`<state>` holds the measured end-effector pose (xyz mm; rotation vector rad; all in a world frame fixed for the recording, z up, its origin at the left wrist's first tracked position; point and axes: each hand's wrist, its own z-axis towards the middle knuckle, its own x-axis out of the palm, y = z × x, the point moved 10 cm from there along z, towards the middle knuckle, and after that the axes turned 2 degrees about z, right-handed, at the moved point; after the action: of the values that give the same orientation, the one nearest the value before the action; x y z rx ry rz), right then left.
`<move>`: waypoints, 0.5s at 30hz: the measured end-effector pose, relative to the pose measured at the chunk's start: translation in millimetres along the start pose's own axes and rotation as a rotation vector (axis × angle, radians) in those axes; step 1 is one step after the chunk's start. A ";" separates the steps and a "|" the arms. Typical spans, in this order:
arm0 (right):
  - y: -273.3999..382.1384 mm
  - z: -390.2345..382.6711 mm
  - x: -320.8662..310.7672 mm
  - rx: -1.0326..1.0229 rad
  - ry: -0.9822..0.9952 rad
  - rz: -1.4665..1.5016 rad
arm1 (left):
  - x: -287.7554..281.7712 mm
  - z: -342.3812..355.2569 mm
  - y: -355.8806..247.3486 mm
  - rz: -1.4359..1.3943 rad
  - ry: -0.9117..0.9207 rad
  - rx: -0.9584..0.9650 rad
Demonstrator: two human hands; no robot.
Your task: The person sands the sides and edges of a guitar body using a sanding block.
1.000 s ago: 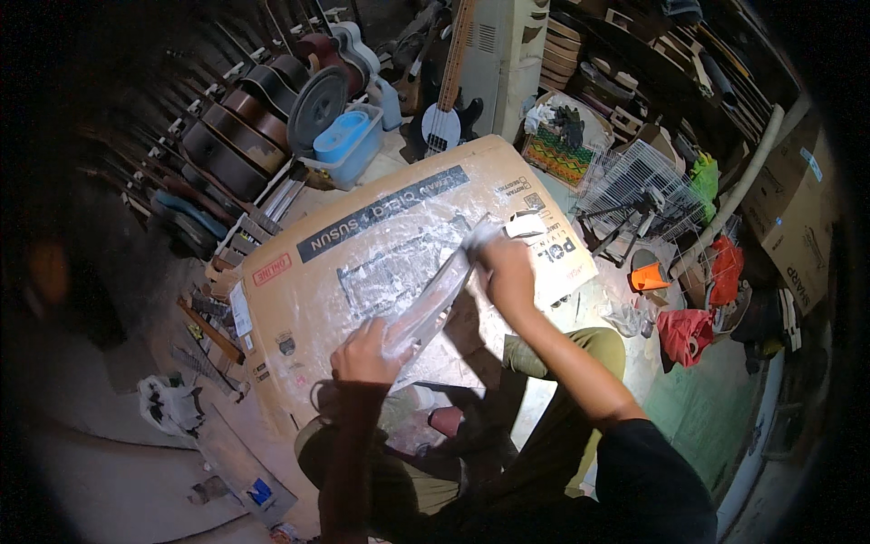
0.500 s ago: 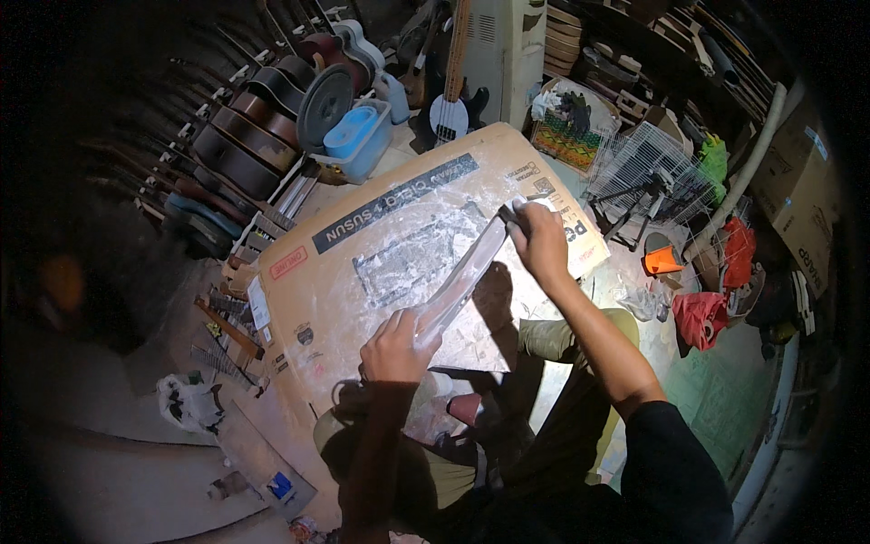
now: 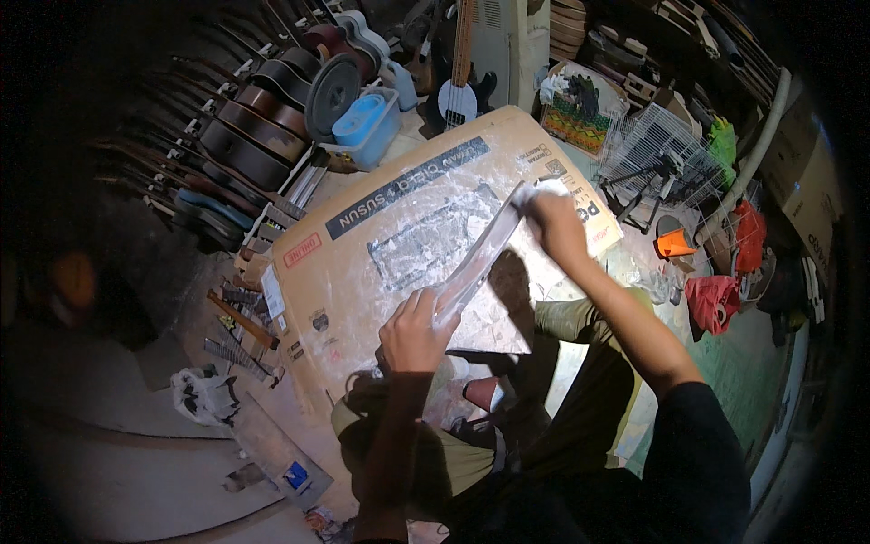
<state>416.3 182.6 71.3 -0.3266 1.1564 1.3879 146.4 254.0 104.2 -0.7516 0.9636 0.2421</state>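
A long, narrow, pale piece (image 3: 485,260), dusty and shaped like a guitar neck, slants over a cardboard sheet (image 3: 362,313) coated in white powder. My left hand (image 3: 415,337) is closed around its near end. At its far end is my right hand (image 3: 555,225), fingers curled in and smeared by motion. A whitish patch (image 3: 551,187) shows by those fingers; whether it is something held I cannot make out. Below the piece, between my legs, a reddish cup (image 3: 483,393) lies tilted.
Several guitars (image 3: 245,131) stand in a row at the far left, near a clear tub (image 3: 372,136) with blue containers. A wire cage (image 3: 657,145) and a black stand (image 3: 645,192) are at the right, near an orange object (image 3: 674,242) and red cloth (image 3: 713,304). A hammer (image 3: 243,319) lies left.
My right hand has shifted off the far tip to its right side, uncovering that tip. The dark strip under its fingers no longer shows. My left hand keeps its grip. The whole view has shifted slightly.
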 end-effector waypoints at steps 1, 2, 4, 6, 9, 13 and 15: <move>-15.2 11.9 -22.3 0.103 -0.173 0.074 | -0.4 0.1 -1.6 -0.008 -0.008 -0.001; -9.0 7.9 -21.2 0.088 -0.179 0.023 | 2.2 -2.3 -1.1 -0.008 0.007 -0.008; 12.4 -17.1 2.4 -0.028 -0.062 0.013 | 6.0 -3.2 1.0 -0.003 0.026 -0.016; 36.3 -34.7 4.0 -0.095 -0.052 0.026 | 3.1 0.3 1.7 -0.016 0.022 -0.033; -7.2 2.8 -19.0 0.094 -0.079 0.072 | 6.9 -2.1 0.0 -0.028 0.027 -0.024; 50.9 -27.1 -2.4 -0.039 -0.121 -0.050 | 0.6 -3.6 4.4 0.003 0.006 -0.017; 52.8 -30.7 -2.9 -0.074 -0.090 -0.054 | 1.8 -1.9 2.6 -0.008 0.000 -0.008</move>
<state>357.5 169.9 82.0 -0.3423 1.0178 1.3864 144.9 254.4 100.9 -0.7626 0.9598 0.2393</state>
